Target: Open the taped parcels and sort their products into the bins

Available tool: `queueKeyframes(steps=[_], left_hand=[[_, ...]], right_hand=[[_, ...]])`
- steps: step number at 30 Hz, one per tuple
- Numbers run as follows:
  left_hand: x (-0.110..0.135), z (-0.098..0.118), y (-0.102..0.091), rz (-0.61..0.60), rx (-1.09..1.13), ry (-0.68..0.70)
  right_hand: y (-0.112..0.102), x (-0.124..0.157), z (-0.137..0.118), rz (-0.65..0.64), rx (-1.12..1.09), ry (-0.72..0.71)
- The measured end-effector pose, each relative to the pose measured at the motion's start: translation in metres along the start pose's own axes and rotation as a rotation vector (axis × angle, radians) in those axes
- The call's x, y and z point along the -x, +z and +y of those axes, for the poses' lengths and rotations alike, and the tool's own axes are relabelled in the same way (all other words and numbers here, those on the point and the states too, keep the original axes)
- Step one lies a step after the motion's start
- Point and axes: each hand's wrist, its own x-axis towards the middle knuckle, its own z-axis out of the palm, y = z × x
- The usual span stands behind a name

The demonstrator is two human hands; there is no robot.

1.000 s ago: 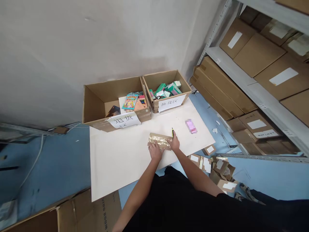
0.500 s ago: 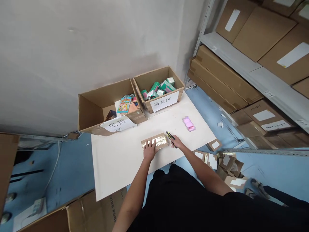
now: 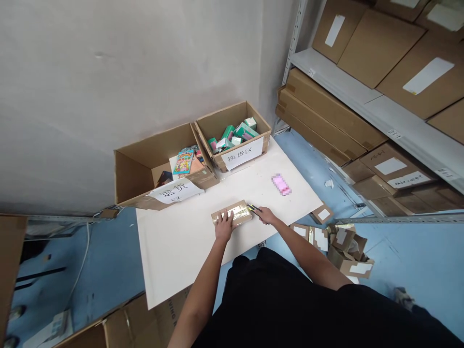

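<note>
A small flat cardboard parcel [image 3: 235, 213] wrapped in shiny tape lies on a white board [image 3: 181, 241]. My left hand [image 3: 224, 226] rests flat on the parcel's near left part, fingers spread, pressing it down. My right hand [image 3: 267, 215] is closed round a yellow-and-black utility knife [image 3: 253, 209]. The knife's tip touches the parcel's right end.
Two open cartons stand at the board's far edge: the left carton [image 3: 145, 164] with books, the right carton [image 3: 250, 150] with small green boxes, each with a paper label. A pink object [image 3: 281, 184] lies to the right. Shelves of cartons [image 3: 362, 111] line the right. Opened small boxes [image 3: 340, 246] litter the blue floor.
My right hand with the knife moved from the parcel's far right corner round to its right end. The left hand stayed on the parcel. The view shifted slightly.
</note>
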Motion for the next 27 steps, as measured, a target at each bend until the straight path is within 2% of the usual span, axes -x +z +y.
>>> queueKeyframes(steps=[3,6,8,10,13,16,18,21,24,27], left_hand=[[0.000,0.002,-0.001,-0.007,-0.001,-0.001],[-0.001,0.004,-0.003,-0.003,0.004,-0.007],[-0.003,0.000,-0.007,0.010,0.020,0.008],[-0.005,-0.010,-0.012,0.018,0.058,0.066],[-0.006,-0.032,-0.019,0.049,0.139,0.109],[0.004,-0.050,-0.017,0.068,0.173,-0.007],[0.019,-0.053,-0.010,0.063,0.180,-0.105],[0.046,-0.046,0.005,0.029,0.203,-0.195],[0.063,-0.036,0.013,-0.044,0.244,-0.065],[0.058,-0.036,0.003,-0.004,0.225,0.016]], right_hand=[[-0.010,0.008,0.013,-0.029,0.038,-0.006],[-0.023,0.017,0.032,-0.111,0.045,-0.015],[-0.024,0.021,0.043,-0.069,-0.017,0.002],[-0.012,0.021,0.047,0.070,-0.101,0.040],[0.029,0.012,0.039,0.230,-0.128,0.092],[0.074,-0.006,0.016,0.357,-0.019,0.078],[0.092,-0.023,-0.008,0.435,0.090,0.055],[0.099,-0.054,-0.056,0.450,0.276,0.049],[0.097,-0.084,-0.109,0.393,0.420,-0.004],[0.091,-0.097,-0.141,0.366,0.458,-0.106]])
